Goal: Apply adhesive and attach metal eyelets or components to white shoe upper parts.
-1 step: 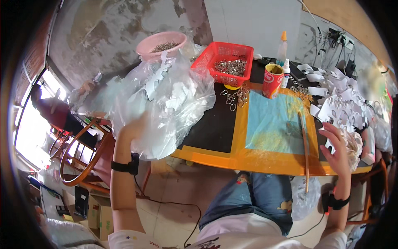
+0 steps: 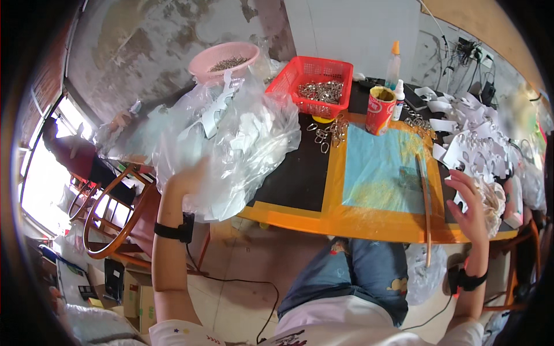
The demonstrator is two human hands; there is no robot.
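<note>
My left hand [image 2: 187,177] is at the near left side of a large clear plastic bag [image 2: 262,135] that holds white cut pieces. Its fingers are blurred against the film, so their grip does not show. My right hand [image 2: 467,205] hovers at the table's right edge with fingers apart and nothing in them. It is nearest to a crumpled pale cloth [image 2: 492,207] and a pile of white cut pieces with metal rings [image 2: 476,147]. A thin wooden-handled brush [image 2: 427,213] lies left of it, across the blue sheet [image 2: 369,167] and over the front edge.
A red basket [image 2: 277,81] and a pink bowl [image 2: 196,63] hold small metal parts. Loose metal clasps [image 2: 324,137] lie before the basket. A red can [image 2: 379,112], a white bottle [image 2: 398,98] and an orange-capped bottle [image 2: 393,66] stand behind the sheet. Chairs [image 2: 109,230] stand left.
</note>
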